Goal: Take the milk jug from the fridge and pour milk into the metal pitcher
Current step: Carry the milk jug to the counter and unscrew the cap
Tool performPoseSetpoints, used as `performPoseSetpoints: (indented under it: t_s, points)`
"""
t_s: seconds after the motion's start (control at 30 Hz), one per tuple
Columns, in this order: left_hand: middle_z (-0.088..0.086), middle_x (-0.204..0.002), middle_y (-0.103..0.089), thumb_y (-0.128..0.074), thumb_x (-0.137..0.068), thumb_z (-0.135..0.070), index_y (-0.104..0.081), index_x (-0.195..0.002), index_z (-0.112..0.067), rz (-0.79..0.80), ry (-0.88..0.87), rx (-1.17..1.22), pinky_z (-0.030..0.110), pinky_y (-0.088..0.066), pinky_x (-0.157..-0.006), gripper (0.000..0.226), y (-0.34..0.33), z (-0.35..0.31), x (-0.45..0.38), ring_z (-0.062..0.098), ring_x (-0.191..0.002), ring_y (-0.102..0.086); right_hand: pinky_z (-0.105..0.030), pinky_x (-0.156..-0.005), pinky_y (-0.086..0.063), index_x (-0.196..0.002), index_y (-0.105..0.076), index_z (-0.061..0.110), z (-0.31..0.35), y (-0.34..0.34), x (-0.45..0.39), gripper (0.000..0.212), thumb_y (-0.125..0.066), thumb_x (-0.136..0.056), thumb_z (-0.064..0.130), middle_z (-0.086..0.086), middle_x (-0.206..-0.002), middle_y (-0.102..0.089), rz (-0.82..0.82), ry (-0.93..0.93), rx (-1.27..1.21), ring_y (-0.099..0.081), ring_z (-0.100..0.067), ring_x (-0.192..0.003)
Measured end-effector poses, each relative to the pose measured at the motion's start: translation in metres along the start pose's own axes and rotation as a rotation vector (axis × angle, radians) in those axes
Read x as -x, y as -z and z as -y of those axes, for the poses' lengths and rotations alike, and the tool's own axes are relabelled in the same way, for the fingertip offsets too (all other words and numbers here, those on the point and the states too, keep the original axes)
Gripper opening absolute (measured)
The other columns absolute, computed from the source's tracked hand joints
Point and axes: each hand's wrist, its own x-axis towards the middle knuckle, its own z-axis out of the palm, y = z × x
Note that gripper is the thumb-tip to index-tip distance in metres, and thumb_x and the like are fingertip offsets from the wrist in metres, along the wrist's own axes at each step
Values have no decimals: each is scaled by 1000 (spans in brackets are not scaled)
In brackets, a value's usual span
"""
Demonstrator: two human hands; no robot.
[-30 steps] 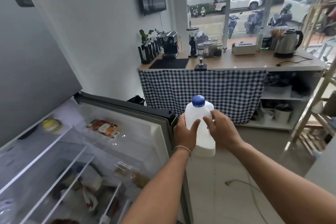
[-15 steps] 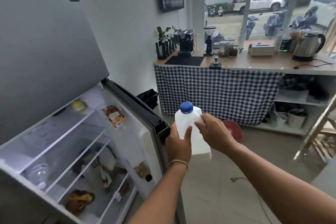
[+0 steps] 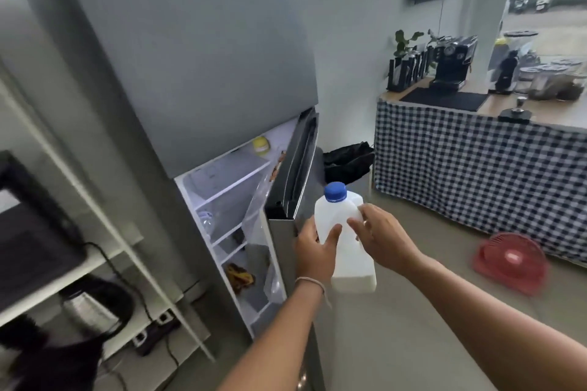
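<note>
I hold a white plastic milk jug [image 3: 352,267] with a blue cap [image 3: 335,191] upright at chest height, just in front of the fridge. My left hand [image 3: 314,252] wraps its left side, the thumb across the front. My right hand [image 3: 382,240] grips the handle side near the jug's shoulder. The lower fridge door [image 3: 293,168] stands only narrowly ajar right beside my left hand, and lit shelves [image 3: 228,187] show through the gap. I cannot make out a metal pitcher in this blurred view.
A counter [image 3: 540,113] draped in checked cloth stands at the right with an espresso machine [image 3: 452,60], a grinder and jars. On the floor lie a red fan [image 3: 511,260] and a black bag [image 3: 347,162]. A shelf rack at left holds a microwave [image 3: 28,232] and kettle [image 3: 92,308].
The fridge door has swung from wide open to nearly closed. My view has turned left and risen. Both hands still hold the jug in much the same grip.
</note>
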Motion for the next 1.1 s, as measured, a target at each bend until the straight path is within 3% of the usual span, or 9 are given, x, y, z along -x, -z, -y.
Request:
performPoseSetpoints:
  t_s: [0.1, 0.17, 0.27, 0.47, 0.6, 0.73, 0.83, 0.97, 1.1]
  points:
    - [-17, -94, -72, -75, -88, -37, -69, -111, -22, -38, -28, -83, 4, -48, -62, 29, 48, 8, -10, -9, -80, -66, -36, -69, -53, -93, -56, 16, 35, -30, -13, 27, -52, -101, 41, 1, -89, -63, 47, 23, -41, -62, -19, -78]
    - [-12, -103, -75, -74, -87, -45, -70, -116, -23, -67, -64, -150, 13, -55, -69, 37, 77, 17, -21, 2, -89, -69, -42, -70, -55, -89, -55, 15, 56, -49, -23, 29, -52, -101, 42, -1, -88, -64, 74, 32, -70, -65, -23, -78]
    - [-13, -104, -75, -74, -85, -51, -68, -113, -32, -85, -52, -173, 33, -63, -78, 35, 118, 30, -41, 8, -94, -72, -36, -67, -54, -85, -50, 20, 87, -77, -39, 28, -51, -101, 42, 1, -86, -63, 101, 38, -106, -67, -22, -78]
    - [-12, -94, -78, -78, -82, -47, -71, -99, -30, -110, -20, -130, 41, -63, -76, 26, 176, 52, -80, 7, -88, -74, -40, -71, -56, -87, -52, 15, 131, -125, -69, 32, -49, -101, 44, -1, -85, -65, 114, 17, -145, -66, -23, -79]
    - [-13, -93, -77, -77, -81, -53, -70, -101, -27, -57, -36, -151, 41, -64, -72, 34, 190, 65, -103, 6, -86, -74, -38, -68, -54, -83, -50, 19, 138, -142, -79, 30, -50, -101, 42, 1, -84, -63, 84, -30, -165, -67, -23, -80]
    - [-12, -94, -78, -77, -82, -50, -70, -103, -25, 40, -80, -117, 39, -64, -72, 33, 176, 66, -119, 4, -85, -74, -39, -67, -56, -81, -48, 21, 127, -140, -82, 31, -49, -100, 44, 2, -82, -63, 34, -98, -167, -67, -22, -78]
    - [-14, -95, -78, -77, -81, -50, -70, -106, -29, 126, -117, -79, 42, -63, -74, 33, 148, 64, -126, 5, -87, -74, -29, -62, -50, -80, -46, 24, 108, -122, -76, 29, -50, -102, 42, 3, -83, -62, -24, -169, -145, -65, -21, -78]
    - [-21, -91, -75, -79, -82, -44, -67, -101, -46, 278, -188, -29, 39, -63, -76, 23, 85, 44, -121, 2, -88, -73, -18, -63, -45, -84, -48, 27, 73, -79, -50, 23, -51, -103, 39, 6, -87, -61, -140, -299, -115, -65, -15, -80]
    - [-19, -88, -73, -78, -83, -43, -71, -113, -29, 465, -290, 11, 42, -63, -77, 33, 2, 11, -92, 1, -86, -71, -22, -65, -53, -91, -55, 19, 30, -19, -1, 21, -54, -102, 37, 3, -90, -65, -327, -413, -62, -65, -14, -79]
